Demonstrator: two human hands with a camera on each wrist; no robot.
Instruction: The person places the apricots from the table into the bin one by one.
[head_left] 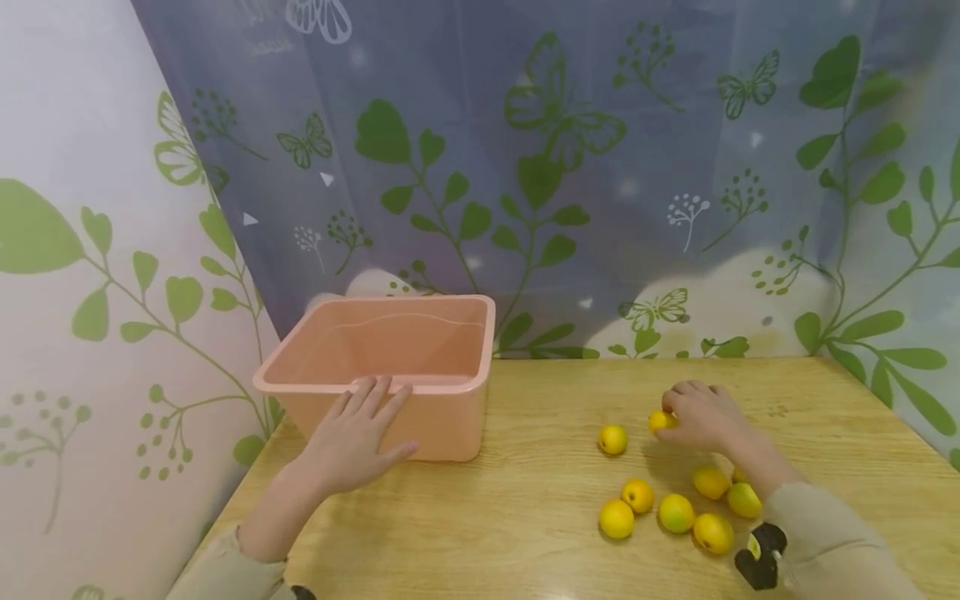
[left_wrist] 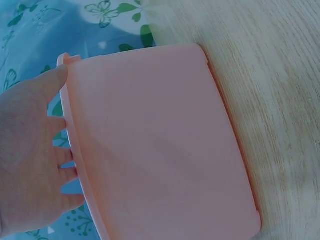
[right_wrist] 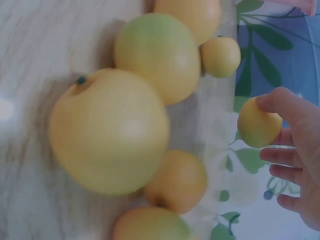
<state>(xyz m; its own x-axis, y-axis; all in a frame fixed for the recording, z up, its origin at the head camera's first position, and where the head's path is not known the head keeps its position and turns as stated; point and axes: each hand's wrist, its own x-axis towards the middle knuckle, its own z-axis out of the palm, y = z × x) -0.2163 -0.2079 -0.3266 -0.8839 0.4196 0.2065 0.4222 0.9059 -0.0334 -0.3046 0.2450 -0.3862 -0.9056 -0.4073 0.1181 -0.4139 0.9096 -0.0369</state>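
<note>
A pink plastic bin [head_left: 450,421] stands on the table at the left. My left hand [head_left: 352,442] rests at its near rim, fingers straight over the edge and thumb spread to the right; in the left wrist view the fingertips are hidden behind the rim. At the right, my right hand [head_left: 705,417] pinches a small round yellow fruit [right_wrist: 259,122] between thumb and fingers, the other fingers held loosely apart. One similar yellow fruit [head_left: 613,439] lies just left of that hand. Nearer the front is a group of several more yellow-green fruits [head_left: 676,513], some touching.
The wooden table [head_left: 540,467] reaches back to a blue and white cloth [head_left: 645,217] printed with leaves and butterflies. A pale patterned cloth [head_left: 112,350] hangs along the left side. A black band piece [head_left: 759,557] sits at the right sleeve.
</note>
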